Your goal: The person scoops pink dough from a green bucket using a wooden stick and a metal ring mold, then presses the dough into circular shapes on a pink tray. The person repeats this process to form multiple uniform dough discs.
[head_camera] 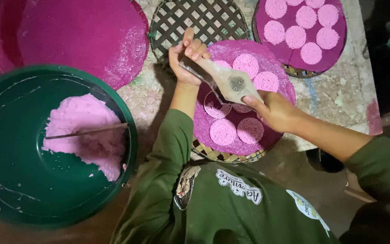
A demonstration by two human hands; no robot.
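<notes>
A wooden paddle (pixel 229 81) is gripped by both hands — left hand (pixel 187 61), right hand (pixel 274 108) — above pink discs (pixel 224 131) on a magenta-covered tray (pixel 213 154).

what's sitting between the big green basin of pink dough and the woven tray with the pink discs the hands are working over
In the head view, the person's left forearm in a green sleeve crosses that stretch; above it lies bare, stained tabletop.

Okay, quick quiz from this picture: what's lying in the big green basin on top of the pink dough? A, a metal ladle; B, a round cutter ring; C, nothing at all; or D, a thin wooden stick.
D: a thin wooden stick lies across the mound of pink dough inside the green basin, its end resting toward the rim; no ladle or ring shows there.
</notes>
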